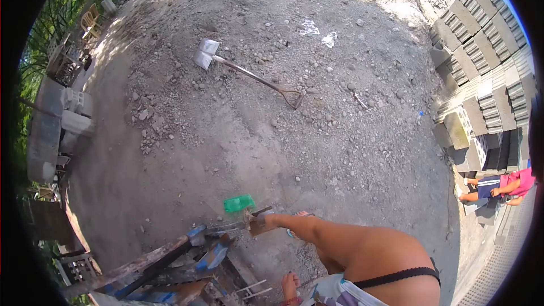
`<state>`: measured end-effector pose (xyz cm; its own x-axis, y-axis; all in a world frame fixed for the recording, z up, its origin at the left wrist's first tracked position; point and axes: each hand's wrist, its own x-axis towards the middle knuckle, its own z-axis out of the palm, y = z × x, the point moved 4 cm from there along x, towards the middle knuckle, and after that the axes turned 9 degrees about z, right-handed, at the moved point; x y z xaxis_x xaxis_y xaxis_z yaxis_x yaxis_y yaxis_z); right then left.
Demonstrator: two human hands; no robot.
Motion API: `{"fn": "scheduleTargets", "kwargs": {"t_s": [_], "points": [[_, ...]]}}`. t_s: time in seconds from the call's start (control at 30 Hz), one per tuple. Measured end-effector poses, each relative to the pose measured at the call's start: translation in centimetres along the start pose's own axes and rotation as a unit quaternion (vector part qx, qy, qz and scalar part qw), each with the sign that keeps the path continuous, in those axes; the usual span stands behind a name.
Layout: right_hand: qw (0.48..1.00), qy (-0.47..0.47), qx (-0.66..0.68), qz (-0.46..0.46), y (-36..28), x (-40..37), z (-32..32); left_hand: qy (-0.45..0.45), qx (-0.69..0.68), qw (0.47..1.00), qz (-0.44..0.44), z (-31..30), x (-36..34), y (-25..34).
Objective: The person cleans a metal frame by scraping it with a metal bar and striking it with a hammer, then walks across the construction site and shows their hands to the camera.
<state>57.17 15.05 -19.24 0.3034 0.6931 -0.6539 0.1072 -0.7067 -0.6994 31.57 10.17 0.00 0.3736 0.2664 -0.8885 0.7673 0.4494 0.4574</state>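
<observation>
Grip check: my right hand [263, 223] has fingers curled tight round the rusty handle [258, 212] on the blue frame [204, 249], beside the green container [238, 203]; I'd keep the wrist straight; left hand unseen.

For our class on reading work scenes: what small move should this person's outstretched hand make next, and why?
Probably close firmly on it: the right hand touches the end of the blue-painted wooden frame, beside the green container; its grip is unclear.
</observation>
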Motion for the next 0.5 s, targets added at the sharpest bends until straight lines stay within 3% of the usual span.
{"fn": "scheduleTargets", "kwargs": {"t_s": [0.1,0.17,0.23,0.3,0.33,0.5], "points": [[0.985,-0.075,-0.108,0.11,-1.9,-4.5,-4.7,0.021,0.002,0.999,-0.031,0.4,-0.6,-1.0],[0.972,-0.071,-0.168,0.146,-2.3,-5.2,-6.8,0.032,-0.03,0.998,-0.041,-0.5,0.2,-2.7],[0.971,0.002,-0.199,0.136,-1.7,-5.5,-7.9,0.052,-0.043,0.997,-0.023,-2.8,0.4,-5.4],[0.968,0.001,-0.188,0.167,-2.1,-6.8,-9.5,0.098,-0.077,0.991,-0.037,-4.2,-1.1,-4.6],[0.965,0.002,-0.224,0.134,-1.5,-6.2,-9.4,0.132,-0.079,0.988,-0.026,-4.6,-2.0,-3.2],[0.946,-0.016,-0.288,0.146,-1.7,-6.6,-9.6,0.167,-0.132,0.977,-0.011,-7.4,-2.8,-2.4]]}}
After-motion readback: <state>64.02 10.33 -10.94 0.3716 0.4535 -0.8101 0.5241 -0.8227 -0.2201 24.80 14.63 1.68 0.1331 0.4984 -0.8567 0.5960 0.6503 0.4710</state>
